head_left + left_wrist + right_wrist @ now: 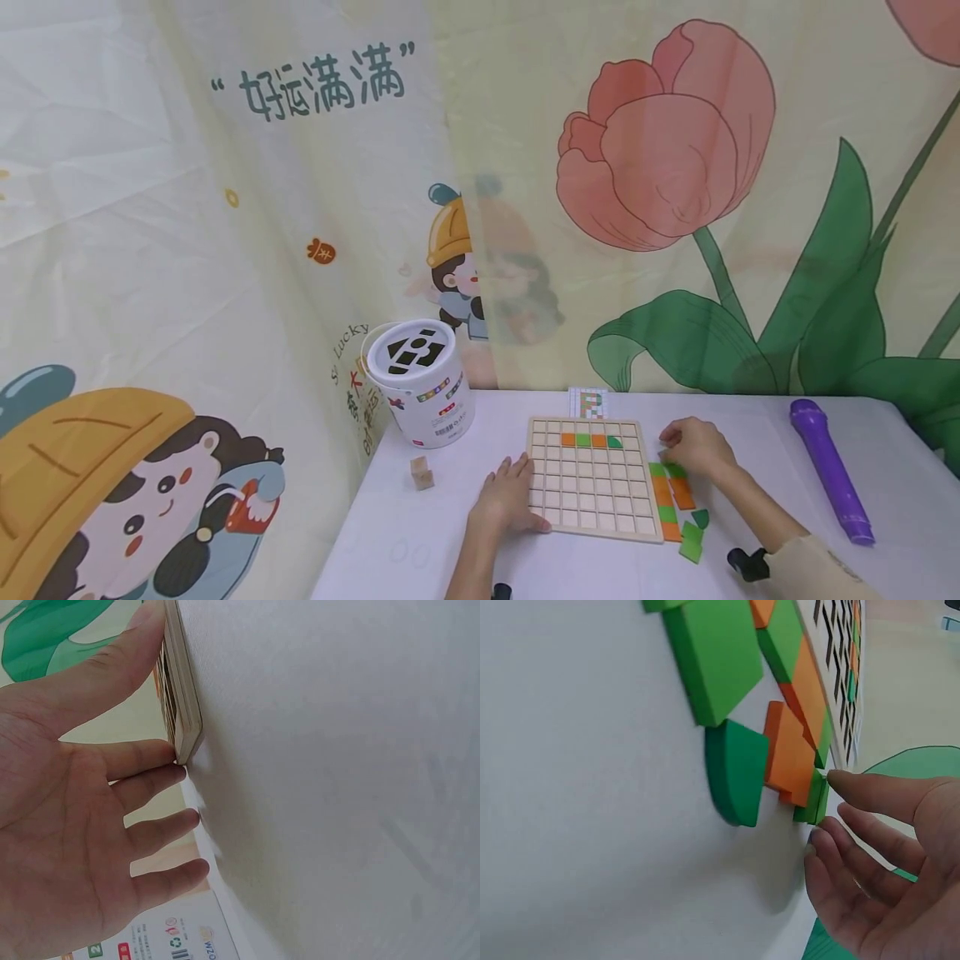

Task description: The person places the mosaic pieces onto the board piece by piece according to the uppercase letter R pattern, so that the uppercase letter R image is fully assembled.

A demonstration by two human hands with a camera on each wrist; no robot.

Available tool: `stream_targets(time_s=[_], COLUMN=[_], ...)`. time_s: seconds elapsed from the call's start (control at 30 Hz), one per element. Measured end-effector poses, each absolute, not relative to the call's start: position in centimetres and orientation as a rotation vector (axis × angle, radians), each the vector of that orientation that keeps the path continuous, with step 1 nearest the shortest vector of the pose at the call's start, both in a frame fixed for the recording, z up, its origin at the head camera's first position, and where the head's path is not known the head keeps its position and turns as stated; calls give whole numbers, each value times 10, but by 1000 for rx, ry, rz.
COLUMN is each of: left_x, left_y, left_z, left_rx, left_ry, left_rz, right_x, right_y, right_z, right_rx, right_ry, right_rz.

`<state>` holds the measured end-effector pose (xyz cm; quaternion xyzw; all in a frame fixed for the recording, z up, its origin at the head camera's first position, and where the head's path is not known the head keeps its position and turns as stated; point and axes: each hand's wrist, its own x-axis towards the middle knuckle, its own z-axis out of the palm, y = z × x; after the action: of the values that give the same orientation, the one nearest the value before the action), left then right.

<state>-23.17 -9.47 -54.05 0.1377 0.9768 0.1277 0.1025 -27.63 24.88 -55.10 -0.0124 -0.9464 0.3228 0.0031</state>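
Note:
A square wooden grid board (585,500) lies on the white table, with a short row of orange and green tiles in an upper row of cells. My left hand (506,500) rests at its near left corner. In the left wrist view the fingers (161,784) of that hand are straight, their tips along the board's edge (184,712), with the thumb against another side. To the board's right, my right hand (701,450) pinches a green block (817,796) between thumb and fingertips, at the far end of the loose blocks. Beside it lie an orange block (787,750) and a dark green rounded block (736,772).
Several orange and green blocks (663,496) line the board's right edge. A pattern card (588,402) lies behind the board. A white bucket (423,387) and small wooden cubes (422,473) stand left; a purple microphone-shaped object (831,471) lies right. A printed curtain (517,125) hangs behind.

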Motion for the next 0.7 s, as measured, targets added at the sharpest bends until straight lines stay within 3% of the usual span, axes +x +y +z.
stream_targets(time_s=[0.7], left_x=[-233], left_y=[-95], left_z=[-541], left_rx=[404], left_ry=[2878], left_rz=[357], right_x=[-271], right_y=[254], right_z=[-549], right_rx=[-21], right_ry=[-2843], right_rz=[1054])
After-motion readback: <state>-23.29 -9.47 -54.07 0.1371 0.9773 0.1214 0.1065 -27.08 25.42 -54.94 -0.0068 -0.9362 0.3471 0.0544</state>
